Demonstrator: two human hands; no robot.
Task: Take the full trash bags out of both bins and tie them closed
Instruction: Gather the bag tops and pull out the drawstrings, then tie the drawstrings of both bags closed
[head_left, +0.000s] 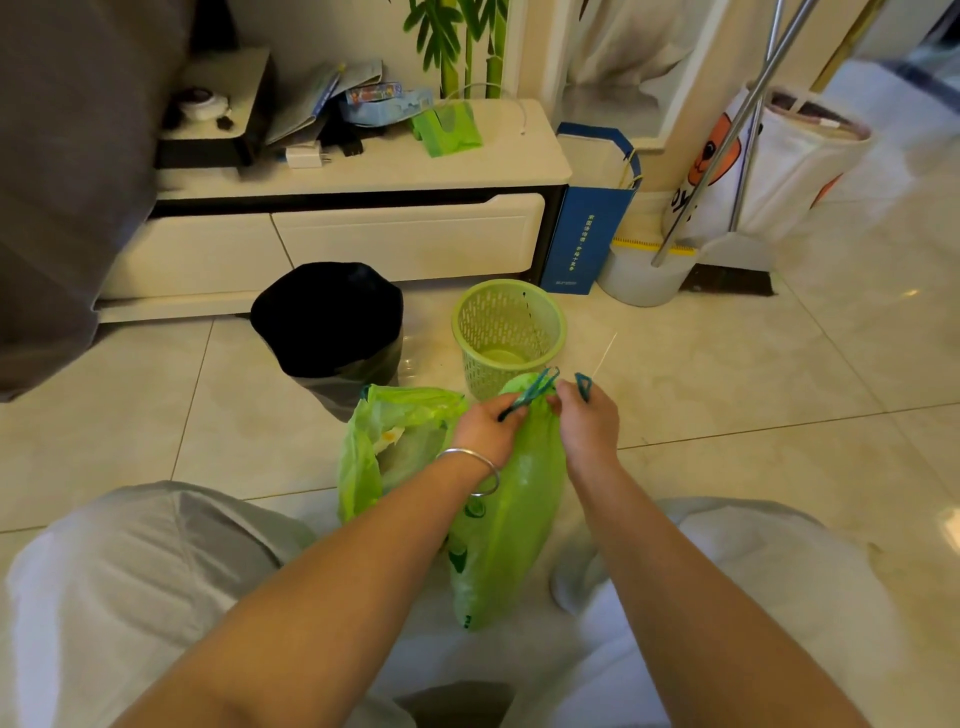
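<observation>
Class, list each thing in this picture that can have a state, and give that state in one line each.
Green basket: upright, no bag inside.
Black-lined bin: upright, black liner in place.
Right green bag: neck gathered, drawstrings pulled out.
Left green bag: mouth open, rubbish showing.
Left hand: pinches one drawstring.
Right hand: pinches the other drawstring.
Cabinet drawers: closed.
Blue paper bag: upright, open at the top.

The bag (511, 499) was thin, glossy green plastic; the basket (508, 332) was matt plastic lattice. The floor (753, 395) was polished tile, and the bracelet (480, 470) shiny metal.
</observation>
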